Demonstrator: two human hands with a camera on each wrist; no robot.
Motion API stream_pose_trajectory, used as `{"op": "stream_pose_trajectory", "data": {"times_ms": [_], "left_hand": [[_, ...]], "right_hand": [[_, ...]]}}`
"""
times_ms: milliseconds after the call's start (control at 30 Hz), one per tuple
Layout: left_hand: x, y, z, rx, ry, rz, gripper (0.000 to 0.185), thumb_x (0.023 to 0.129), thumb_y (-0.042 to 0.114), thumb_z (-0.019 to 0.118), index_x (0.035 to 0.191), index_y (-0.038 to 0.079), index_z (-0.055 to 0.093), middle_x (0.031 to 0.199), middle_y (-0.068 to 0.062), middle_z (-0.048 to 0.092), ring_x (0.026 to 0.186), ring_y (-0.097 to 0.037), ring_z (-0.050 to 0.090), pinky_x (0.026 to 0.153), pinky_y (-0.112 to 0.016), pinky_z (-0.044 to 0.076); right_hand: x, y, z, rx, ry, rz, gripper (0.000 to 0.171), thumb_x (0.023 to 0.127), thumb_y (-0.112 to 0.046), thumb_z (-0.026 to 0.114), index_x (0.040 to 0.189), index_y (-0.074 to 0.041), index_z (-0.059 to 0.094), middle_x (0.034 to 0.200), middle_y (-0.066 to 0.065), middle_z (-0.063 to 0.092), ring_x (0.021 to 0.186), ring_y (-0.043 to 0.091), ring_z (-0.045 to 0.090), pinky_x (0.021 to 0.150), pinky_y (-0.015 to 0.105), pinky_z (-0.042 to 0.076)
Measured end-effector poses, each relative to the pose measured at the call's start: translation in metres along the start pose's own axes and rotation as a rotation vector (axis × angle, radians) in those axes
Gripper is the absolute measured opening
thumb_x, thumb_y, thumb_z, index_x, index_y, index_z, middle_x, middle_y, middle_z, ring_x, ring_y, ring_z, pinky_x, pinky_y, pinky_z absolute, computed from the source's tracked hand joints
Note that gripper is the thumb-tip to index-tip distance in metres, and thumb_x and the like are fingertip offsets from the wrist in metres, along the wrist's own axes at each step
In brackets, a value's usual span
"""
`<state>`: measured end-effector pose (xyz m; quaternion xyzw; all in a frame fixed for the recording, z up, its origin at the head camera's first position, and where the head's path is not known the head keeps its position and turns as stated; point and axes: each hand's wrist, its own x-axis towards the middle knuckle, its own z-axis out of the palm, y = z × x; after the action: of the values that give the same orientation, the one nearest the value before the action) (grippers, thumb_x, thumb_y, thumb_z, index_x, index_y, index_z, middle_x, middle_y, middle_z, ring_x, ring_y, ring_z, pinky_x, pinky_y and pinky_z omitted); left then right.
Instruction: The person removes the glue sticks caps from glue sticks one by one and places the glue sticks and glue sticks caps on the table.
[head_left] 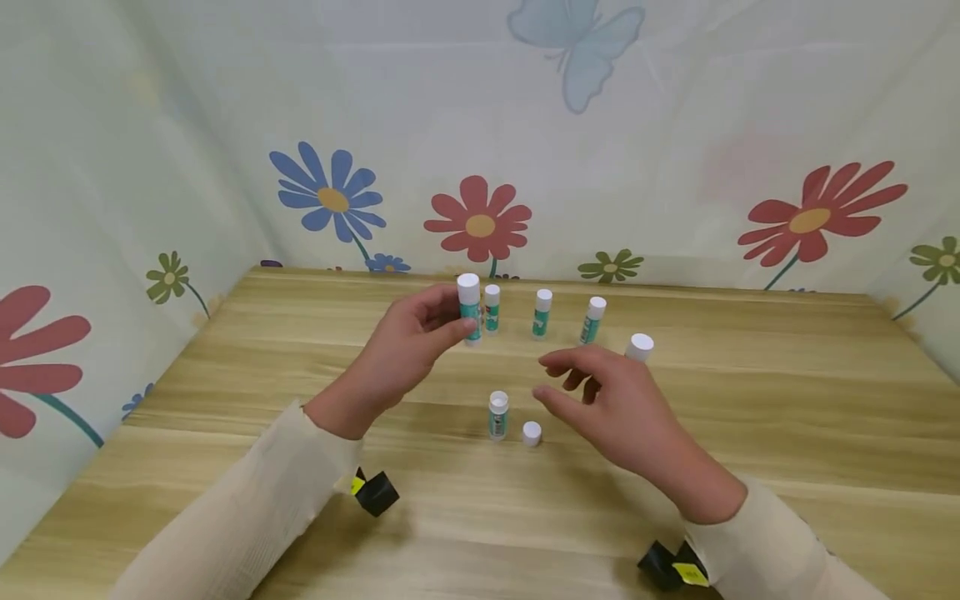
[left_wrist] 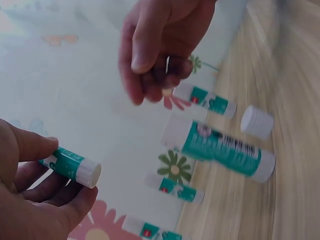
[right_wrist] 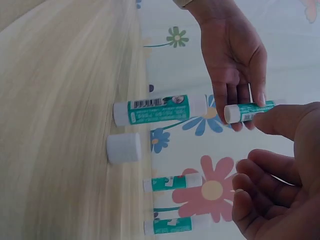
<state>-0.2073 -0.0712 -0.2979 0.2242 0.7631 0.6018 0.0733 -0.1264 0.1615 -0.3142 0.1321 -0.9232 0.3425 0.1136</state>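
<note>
Head view shows the pale, wood-grain laminate surface point(head_left: 225, 375), smooth and flat, inside walls of thin flower-printed cloth point(head_left: 675, 125). The left hand point(head_left: 405, 350) pinches a capped, white-and-teal plastic glue stick point(head_left: 469, 308) between thumb and fingers, raised above the surface just in front of the back row. The right hand point(head_left: 622, 408) hovers with its grip spread and loosely bent, holding nothing, near the uncapped, teal-labelled glue stick point(head_left: 498, 414) standing upright and its small, round white cap point(head_left: 532, 433) just beside it. In that row, 3 slim capped sticks point(head_left: 542, 313) stand well apart; a 4th white-capped stick point(head_left: 640, 346) shows behind the right hand. My worry: these narrow cylinders tip easily, so a brushing sleeve or finger could topple the open stick or send it and the cap rolling. The smooth plastic could also slip from the light pinch.
</note>
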Motion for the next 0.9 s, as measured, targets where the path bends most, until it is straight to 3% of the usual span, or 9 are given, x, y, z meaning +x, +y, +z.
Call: {"op": "stream_pose_trajectory", "data": {"times_ms": [300,633,900], "left_hand": [[-0.021,0.017,0.02,-0.037,-0.128,0.038,0.031,0.096,0.011,0.06,0.127,0.012,0.059,0.119,-0.007,0.063,0.108,-0.02,0.062,0.097,-0.034,0.052],[-0.033,0.02,0.036,0.007,-0.222,0.045,0.032,0.095,0.013,0.062,0.126,0.014,0.059,0.12,-0.003,0.063,0.11,-0.017,0.062,0.098,-0.033,0.052],[-0.036,0.014,0.048,-0.004,-0.271,0.07,0.031,0.092,0.014,0.066,0.123,0.012,0.061,0.117,-0.001,0.065,0.106,-0.014,0.063,0.093,-0.027,0.053]], "right_hand": [[-0.006,-0.01,-0.003,0.043,0.18,-0.136,0.025,0.084,-0.018,0.077,0.108,-0.016,0.071,0.099,-0.004,0.071,0.08,0.011,0.06,0.065,0.022,0.051],[-0.014,-0.02,-0.005,0.099,0.276,-0.18,0.032,0.08,-0.015,0.079,0.112,-0.015,0.07,0.096,-0.006,0.067,0.079,0.005,0.059,0.065,0.018,0.051],[-0.018,-0.029,-0.005,0.257,0.311,-0.185,0.032,0.077,-0.011,0.082,0.105,-0.022,0.071,0.09,-0.008,0.065,0.075,0.01,0.057,0.063,0.017,0.049]]}}
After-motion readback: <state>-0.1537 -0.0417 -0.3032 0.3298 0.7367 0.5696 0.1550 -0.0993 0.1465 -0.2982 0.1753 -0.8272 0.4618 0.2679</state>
